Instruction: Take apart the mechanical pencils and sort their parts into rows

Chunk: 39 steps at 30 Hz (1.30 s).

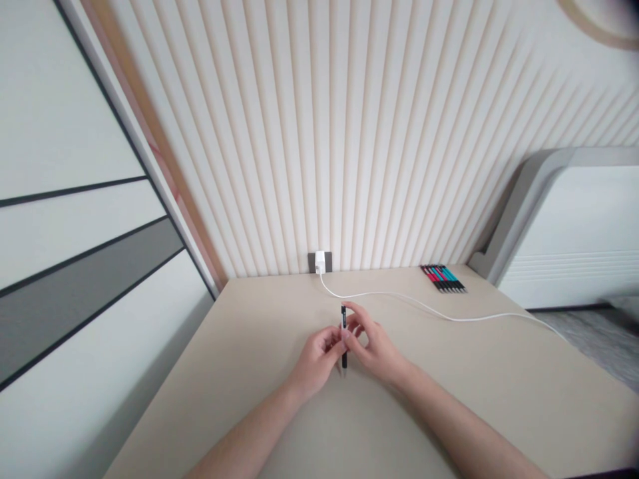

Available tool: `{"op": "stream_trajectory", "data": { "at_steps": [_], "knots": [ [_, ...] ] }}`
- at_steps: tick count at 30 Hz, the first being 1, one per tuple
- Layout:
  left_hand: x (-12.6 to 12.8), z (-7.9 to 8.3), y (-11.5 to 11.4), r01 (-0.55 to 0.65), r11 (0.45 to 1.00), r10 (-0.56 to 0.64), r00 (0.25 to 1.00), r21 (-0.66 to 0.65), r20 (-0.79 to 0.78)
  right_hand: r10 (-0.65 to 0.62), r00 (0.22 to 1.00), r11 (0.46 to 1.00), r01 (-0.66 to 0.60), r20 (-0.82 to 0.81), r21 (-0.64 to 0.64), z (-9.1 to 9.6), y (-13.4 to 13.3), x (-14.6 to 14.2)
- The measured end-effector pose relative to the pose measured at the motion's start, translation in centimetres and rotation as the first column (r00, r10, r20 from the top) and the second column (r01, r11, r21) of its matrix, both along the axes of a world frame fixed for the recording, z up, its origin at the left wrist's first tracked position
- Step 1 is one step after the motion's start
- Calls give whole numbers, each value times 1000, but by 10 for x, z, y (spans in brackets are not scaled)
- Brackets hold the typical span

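One black-and-white ballpoint pen point(344, 323) sits between both hands, over the tabletop point(224, 379), clip end at twelve o'clock, tip at six. Left hand point(318, 356) has thumb and fingers closed narrow on the barrel; right hand point(375, 346) pinches it too, index fingertip arched up to the clip end. Whether the tip touches the surface: can't tell. Best handling, my judgement: light pinch, barrel steady in the left, right index lined up with the pen's axis. Forearms enter from seven and four o'clock, wrists low, elbows out of view. Outward: row of coloured pens point(443, 279) at two; white charger point(320, 261) at eleven, cable point(384, 293) trailing towards three.
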State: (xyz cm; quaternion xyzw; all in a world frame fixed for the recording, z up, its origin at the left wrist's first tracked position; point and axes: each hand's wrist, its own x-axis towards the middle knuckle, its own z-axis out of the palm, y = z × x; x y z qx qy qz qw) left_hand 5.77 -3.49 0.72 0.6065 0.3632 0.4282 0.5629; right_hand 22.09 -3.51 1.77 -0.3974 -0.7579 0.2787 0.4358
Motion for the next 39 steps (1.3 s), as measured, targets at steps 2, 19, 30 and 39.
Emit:
{"op": "stream_trajectory", "data": {
  "at_steps": [2, 19, 30, 39],
  "knots": [
    [-1, 2, 1, -13, 1000, 13, 1000, -6, 3, -7, 1000, 1000, 7, 12, 12, -2, 0, 1],
    [-3, 5, 1, 3, 1000, -4, 999, -31, -33, -19, 1000, 999, 20, -20, 31, -11, 4, 6],
    [-2, -2, 1, -9, 999, 7, 999, -34, -46, 0, 998, 1000, 0, -67, 1, -4, 2, 7],
    [-8, 8, 5, -148, 989, 149, 987, -24, 57, 2, 999, 998, -4, -33, -60, -10, 0, 4]
  ]
}}
